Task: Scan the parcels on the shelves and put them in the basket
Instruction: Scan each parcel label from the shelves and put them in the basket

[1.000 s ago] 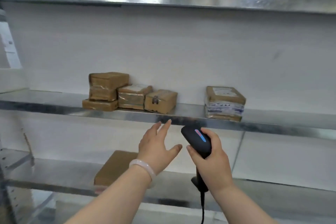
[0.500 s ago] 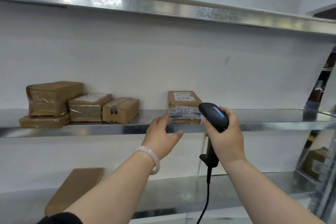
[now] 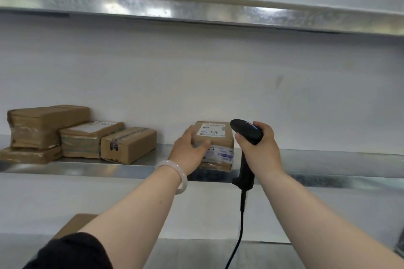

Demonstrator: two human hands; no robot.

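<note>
Left hand fingers clasp the parcel (long axis toward the wall); right hand grips scanner.

Brown cardboard parcel, glossy metal shelf, black plastic scanner.

No text is legible. The rightmost parcel carries a white label with blurred print and black handwritten characters, plus a printed strip on its front face. A second parcel bears a white top label, also unreadable.
</note>
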